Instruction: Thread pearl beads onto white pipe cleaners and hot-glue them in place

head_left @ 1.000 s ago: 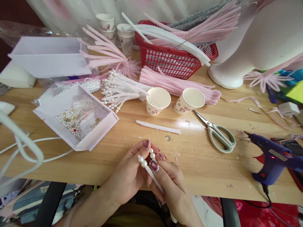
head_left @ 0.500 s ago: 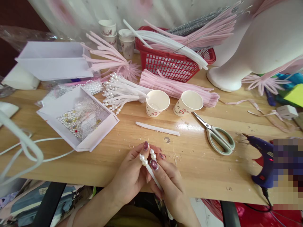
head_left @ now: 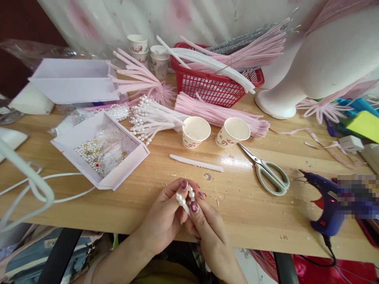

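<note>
My left hand (head_left: 161, 223) and my right hand (head_left: 211, 227) meet at the table's front edge. Two white fuzzy stems tipped with pearl beads are between them. One pearl-tipped pipe cleaner (head_left: 186, 209) lies under my right thumb, its beads pointing up and left. Beads of a second pearl-tipped stem (head_left: 191, 193) show between my left thumb and right fingers; my left fingers are closed around it, partly hidden. Beyond my fingertips lies a short plain white pipe cleaner (head_left: 196, 162). Two paper cups (head_left: 194, 141) stand behind it, beside a bunch of pearl-tipped white stems (head_left: 160, 118).
Green-handled scissors (head_left: 271, 179) lie to the right, with a blue glue gun (head_left: 327, 209) farther over. At left sits a white box of beads (head_left: 124, 173). Behind are a pink pipe cleaner bundle (head_left: 219, 113), a red basket (head_left: 207, 88) and a white mannequin form (head_left: 319, 63).
The view has shifted slightly, so the table's things sit a little lower. My hands keep the same grip, and less of the front stem shows below my right thumb.
</note>
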The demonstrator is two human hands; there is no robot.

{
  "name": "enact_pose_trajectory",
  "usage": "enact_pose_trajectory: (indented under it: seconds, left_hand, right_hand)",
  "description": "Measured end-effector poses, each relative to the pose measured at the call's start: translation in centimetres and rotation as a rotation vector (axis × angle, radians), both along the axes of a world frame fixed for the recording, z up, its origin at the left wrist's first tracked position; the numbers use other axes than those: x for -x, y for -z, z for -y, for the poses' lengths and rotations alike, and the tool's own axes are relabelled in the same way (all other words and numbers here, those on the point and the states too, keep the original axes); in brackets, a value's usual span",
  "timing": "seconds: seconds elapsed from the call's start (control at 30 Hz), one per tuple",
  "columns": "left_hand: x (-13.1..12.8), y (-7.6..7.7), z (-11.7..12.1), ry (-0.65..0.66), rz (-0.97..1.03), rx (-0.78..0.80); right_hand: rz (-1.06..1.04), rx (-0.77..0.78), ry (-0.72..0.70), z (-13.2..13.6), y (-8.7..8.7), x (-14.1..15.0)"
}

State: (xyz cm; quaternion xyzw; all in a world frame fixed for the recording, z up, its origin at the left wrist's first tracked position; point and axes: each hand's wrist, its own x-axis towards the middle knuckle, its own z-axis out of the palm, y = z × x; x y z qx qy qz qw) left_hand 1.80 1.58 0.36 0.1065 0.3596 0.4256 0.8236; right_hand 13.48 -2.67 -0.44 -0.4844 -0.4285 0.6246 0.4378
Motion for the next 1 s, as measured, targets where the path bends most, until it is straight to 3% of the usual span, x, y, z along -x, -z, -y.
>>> enact_pose_trajectory:
  seconds: [0.37,0.67,0.87,1.0]
  left_hand:
    - [0.1,-0.1,-0.2,-0.036,0.124,-0.017]
    - [0.2,0.8,0.7,-0.057,0.194,-0.049]
    - [0.1,0.4,0.8,0.087,-0.048,-0.069]
    - [0.4,-0.2,0.7,0.04,-0.293,-0.142]
  right_hand:
    - [-0.072,0.009,-0.004,-0.5,0.1,0.3]
    - [-0.092,0.046,0.07,-0.7,0.2,0.4]
    - [0.129,0.117,0.265,1.1,1.2,1.0]
    - [0.329,-0.161,0.091,1.0,-0.2,1.2]
